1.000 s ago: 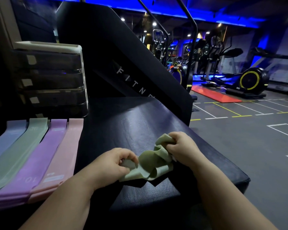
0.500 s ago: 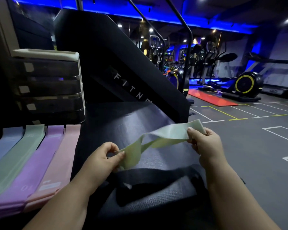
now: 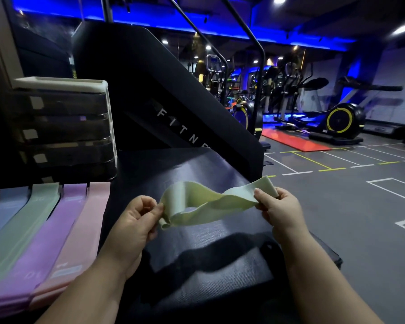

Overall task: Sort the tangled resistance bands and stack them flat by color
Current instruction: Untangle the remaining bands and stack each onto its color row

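Note:
A pale green resistance band (image 3: 206,208) hangs twisted in the air above the black platform (image 3: 173,174). My left hand (image 3: 138,217) pinches its left end and my right hand (image 3: 276,206) pinches its right end. On the platform's left side lie flat stacks side by side: a blue band (image 3: 2,209), a green band (image 3: 24,228), a purple band (image 3: 47,239) and a pink band (image 3: 82,237).
A drawer unit with a white top (image 3: 63,127) stands behind the stacks. A black slanted machine panel (image 3: 164,99) rises at the platform's back. The gym floor (image 3: 351,206) with painted lines drops off to the right, exercise machines beyond.
The green band was bunched between both hands on the platform; now it is lifted and stretched out between them. My hands moved apart and upward.

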Available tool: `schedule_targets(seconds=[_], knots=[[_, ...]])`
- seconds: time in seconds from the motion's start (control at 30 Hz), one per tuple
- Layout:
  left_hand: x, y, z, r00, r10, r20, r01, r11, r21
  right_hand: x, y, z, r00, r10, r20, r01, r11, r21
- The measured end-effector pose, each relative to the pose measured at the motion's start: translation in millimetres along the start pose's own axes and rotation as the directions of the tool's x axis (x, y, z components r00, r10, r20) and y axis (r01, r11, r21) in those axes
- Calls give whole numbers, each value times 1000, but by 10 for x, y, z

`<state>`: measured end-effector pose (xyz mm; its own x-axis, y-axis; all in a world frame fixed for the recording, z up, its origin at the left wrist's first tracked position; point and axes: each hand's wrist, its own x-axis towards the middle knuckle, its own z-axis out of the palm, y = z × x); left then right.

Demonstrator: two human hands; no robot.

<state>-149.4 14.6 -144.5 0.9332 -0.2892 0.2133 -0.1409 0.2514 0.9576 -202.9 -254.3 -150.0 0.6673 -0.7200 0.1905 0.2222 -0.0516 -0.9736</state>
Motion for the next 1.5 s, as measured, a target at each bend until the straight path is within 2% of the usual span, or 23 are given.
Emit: schedule_targets(seconds=[0.27, 0.5, 0.63, 0.73, 0.83, 1.1, 1.4, 1.5], knots=[[0, 5, -39, 1000, -7, -15, 7, 1000, -26, 14, 29, -5, 1000, 19, 4, -19, 1000, -19], [-40, -7, -2, 992, -93, 91, 88, 994, 58, 3, 25, -9, 999, 23, -34, -23, 1000, 15], [-18, -58, -25, 997, -73, -19, 75, 978, 194, 29, 31, -47, 998, 35, -52, -33, 999, 34], [37, -115, -81, 985, 33, -170, 43, 905, 423, 38, 51, -30, 999, 32, -41, -31, 999, 18], [14, -81, -77, 975, 76, -210, 56, 828, 559, 35, 48, -21, 999, 24, -49, -23, 999, 22], [-86, -28, 41, 992, 27, -123, 59, 768, 638, 37, 50, -43, 997, 30, -69, -27, 999, 47], [-71, -86, 19, 991, 63, -117, 59, 581, 812, 28, 33, -22, 997, 0, -82, 3, 1000, 31], [-79, -83, 24, 996, 24, -81, 50, 607, 793, 7, 33, -14, 996, 12, -85, -11, 1000, 22]])
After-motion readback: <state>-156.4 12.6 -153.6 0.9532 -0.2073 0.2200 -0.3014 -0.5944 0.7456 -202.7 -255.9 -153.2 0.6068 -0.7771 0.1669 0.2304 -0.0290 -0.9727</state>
